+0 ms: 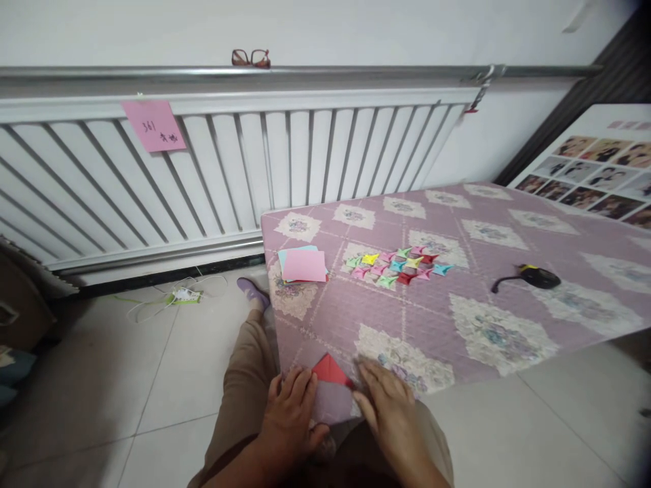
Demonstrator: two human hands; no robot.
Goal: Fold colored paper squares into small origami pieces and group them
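A folded piece of red paper (331,371), shaped like a triangle with its point away from me, lies near the front edge of the table. My left hand (291,410) holds its left corner down, fingers together and thumb lower by the table edge. On the other side, my right hand (387,407) lies with fingers stretched over the tablecloth and the thumb apart, close to the paper's right corner. That hand is slightly blurred. Farther back sit several small folded paper shapes (397,266) in rows of green, yellow, pink, red and blue.
A stack of coloured paper sheets (304,265), pink on top, rests at the table's left. A black object with a short strap (539,276) is on the right of the patterned tablecloth (366,318). Behind are a radiator (300,149), glasses (251,59) on a pipe and a pink note (154,126).
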